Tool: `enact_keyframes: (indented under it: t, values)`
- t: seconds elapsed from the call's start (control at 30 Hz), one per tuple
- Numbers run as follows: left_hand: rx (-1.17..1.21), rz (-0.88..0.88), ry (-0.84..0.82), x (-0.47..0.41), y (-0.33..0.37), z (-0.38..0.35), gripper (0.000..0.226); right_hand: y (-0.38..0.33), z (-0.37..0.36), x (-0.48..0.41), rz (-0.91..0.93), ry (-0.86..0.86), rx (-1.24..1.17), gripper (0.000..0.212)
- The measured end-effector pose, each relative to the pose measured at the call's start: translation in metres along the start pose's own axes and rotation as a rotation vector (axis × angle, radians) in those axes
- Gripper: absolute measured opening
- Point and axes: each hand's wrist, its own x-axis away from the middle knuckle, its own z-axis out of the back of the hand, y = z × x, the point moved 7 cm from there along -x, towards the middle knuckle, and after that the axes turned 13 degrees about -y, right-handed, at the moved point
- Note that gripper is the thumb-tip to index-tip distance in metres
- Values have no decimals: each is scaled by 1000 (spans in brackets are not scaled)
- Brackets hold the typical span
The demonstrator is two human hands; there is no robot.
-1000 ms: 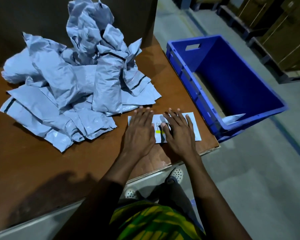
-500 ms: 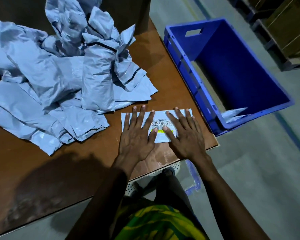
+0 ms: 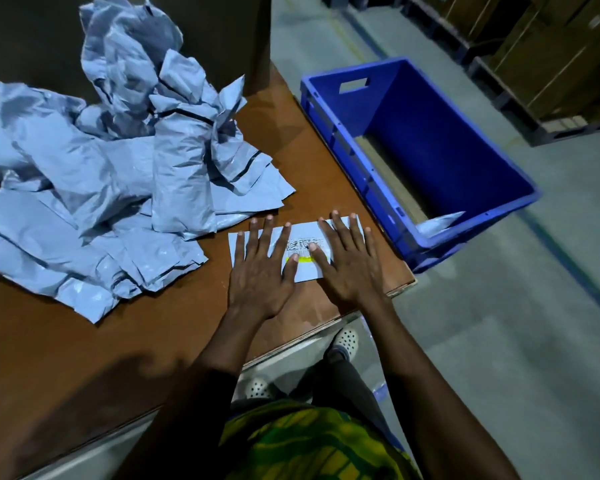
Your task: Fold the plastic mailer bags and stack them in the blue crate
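- Hands, from the head view, the only one I have: a second ago they sat close together over the middle of the bag. Now my left hand [image 3: 260, 271] and right hand [image 3: 347, 268] lie further apart, towards its two ends.
- Both hands are wide and flat, fingers straight and splayed. They press down and grip nothing.
- The folded mailer [image 3: 307, 271] has not shifted. It lies flat on the table [image 3: 84, 341] near the right corner closest to me, pinned under both palms, with its printed label [image 3: 305, 244] showing between my thumbs.
- I take the outward sweep to mean the crease is being smoothed flat, so this fold looks close to done. Carrying it to the crate would be the step left for this bag.
- The blue crate [image 3: 447, 126] stands on the floor just beside the table's right edge, apart from my hands.
- Counted: two hands, one folded mailer under them, one crate, one table.
- One pile of mailers [image 3: 101, 188] sits crumpled on the left of the table, close behind my left hand. It holds many bags, too overlapped for me to number.
- Inside the crate one pale bag corner [image 3: 437, 223] shows at the near end. Whether that is one bag or several I cannot tell, but most of the job appears to remain.
- Two shoes [image 3: 345, 337] show below the table edge.
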Motion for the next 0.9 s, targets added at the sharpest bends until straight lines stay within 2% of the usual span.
enact_keyframes:
  t: [0.07, 0.13, 0.23, 0.37, 0.5, 0.6, 0.7, 0.8, 0.83, 0.9]
  values:
    - [22, -13, 19, 2, 1, 5, 65, 1, 8, 3, 71, 16, -96, 70]
    - [119, -52, 112, 12, 1, 15, 59, 6, 23, 19, 136, 128, -216, 62]
    - [199, -135, 312, 41, 3, 27, 37, 11, 32, 47, 235, 319, -137, 38]
    - [219, -166, 281, 57, 8, 19, 27, 8, 19, 54, 305, 388, -80, 18]
    - [208, -182, 278, 55, 2, 28, 26, -6, 25, 51, 366, 417, 7, 13]
    - [172, -206, 402, 63, 1, 62, 17, -12, 48, 59, 329, 494, 18, 26]
    - [149, -285, 521, 68, 7, 119, 19, -24, 87, 65, 327, 579, 46, 15]
    - [225, -271, 455, 60, 9, 158, 29, -40, 128, 60, 328, 686, 97, 22]
    - [281, -230, 402, 53, 4, 158, 29, -43, 133, 51, 325, 666, 108, 21]
    - [303, -132, 289, 31, -10, 135, 29, -39, 121, 23, 307, 514, 85, 19]
